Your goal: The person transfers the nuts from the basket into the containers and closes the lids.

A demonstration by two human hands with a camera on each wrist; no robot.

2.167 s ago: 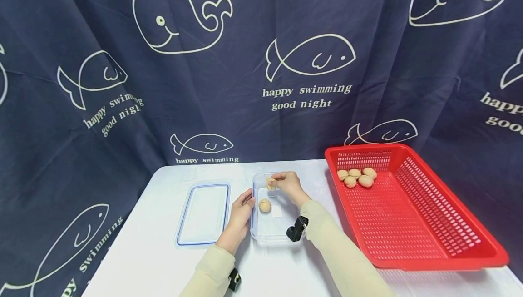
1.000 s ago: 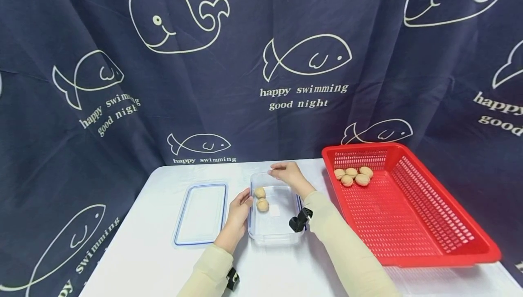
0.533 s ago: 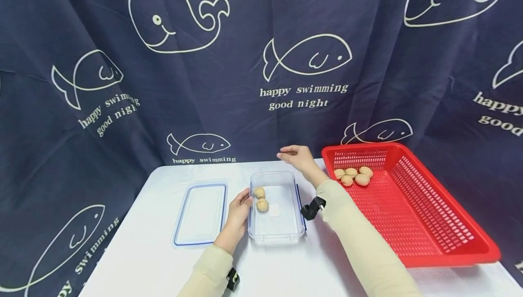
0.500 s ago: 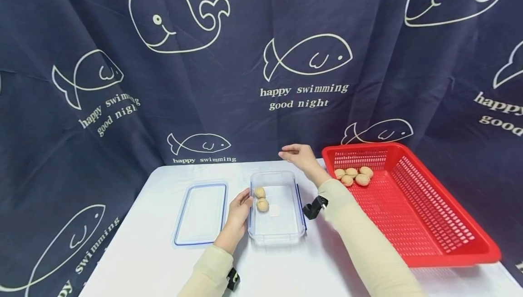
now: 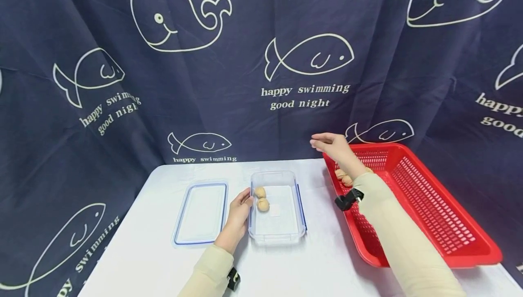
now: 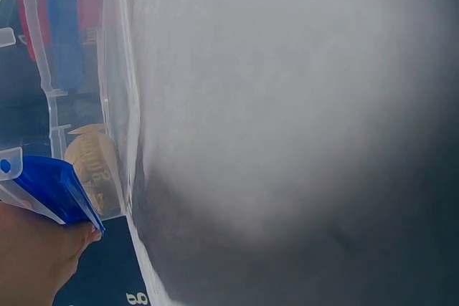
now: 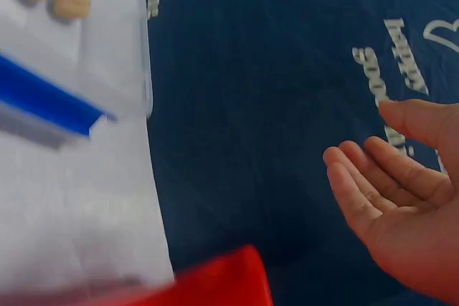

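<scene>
A clear plastic food container (image 5: 282,231) stands uncovered in mid-table. Two walnuts (image 5: 263,205) lie against its left wall. My left hand (image 5: 238,215) holds that wall from outside; the left wrist view shows its fingertips at the blue latch (image 6: 61,188). My right hand (image 5: 335,148) is raised beside the back left corner of a red basket (image 5: 470,251), its forearm crossing over the basket. In the right wrist view the right hand (image 7: 401,191) has spread, slightly bent fingers and holds nothing. Walnuts (image 5: 347,180) in the basket's back left corner are partly hidden by the right forearm.
A clear lid with a blue seal (image 5: 201,215) lies flat on the white table (image 5: 135,251), left of the left hand. Behind the table's far edge hangs a dark blue curtain (image 5: 245,70) with fish drawings. Blue latches (image 5: 301,208) hang along the container's right side.
My right hand set a second walnut into the container, let go, then moved up and right to the basket. The left hand has kept its place at the container.
</scene>
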